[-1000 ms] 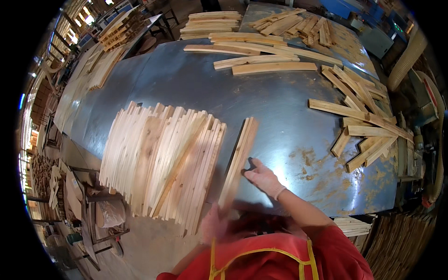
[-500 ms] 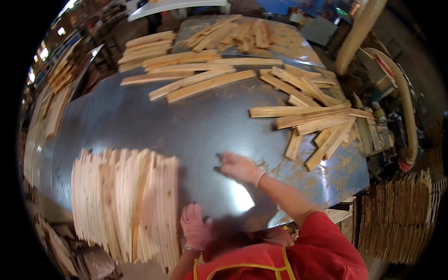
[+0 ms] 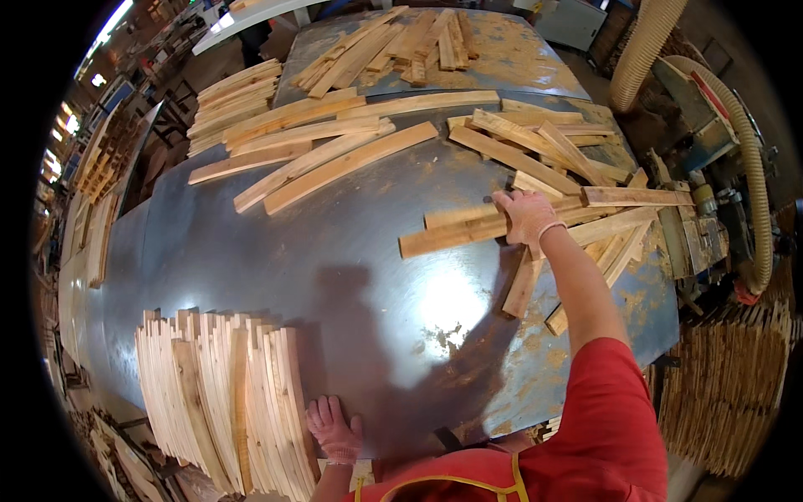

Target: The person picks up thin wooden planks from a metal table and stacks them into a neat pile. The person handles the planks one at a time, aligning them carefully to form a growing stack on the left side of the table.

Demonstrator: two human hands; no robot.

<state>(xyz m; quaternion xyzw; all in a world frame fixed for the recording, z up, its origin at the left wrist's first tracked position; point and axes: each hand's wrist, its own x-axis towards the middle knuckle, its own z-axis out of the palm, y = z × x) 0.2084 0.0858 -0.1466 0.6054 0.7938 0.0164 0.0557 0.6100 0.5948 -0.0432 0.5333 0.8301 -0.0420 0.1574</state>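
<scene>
While the left hand lies open on the table, fingers spread just beside the row, the right hand is curled round a board at the left side of the pile. The work looks partly done: the row, at the lower left, is many pieces wide and set side by side, yet plenty seems left — the pile lies crisscrossed, loose boards sit farther back, and a heap lies beyond them. The held board is well apart from the row — not yet added.
</scene>
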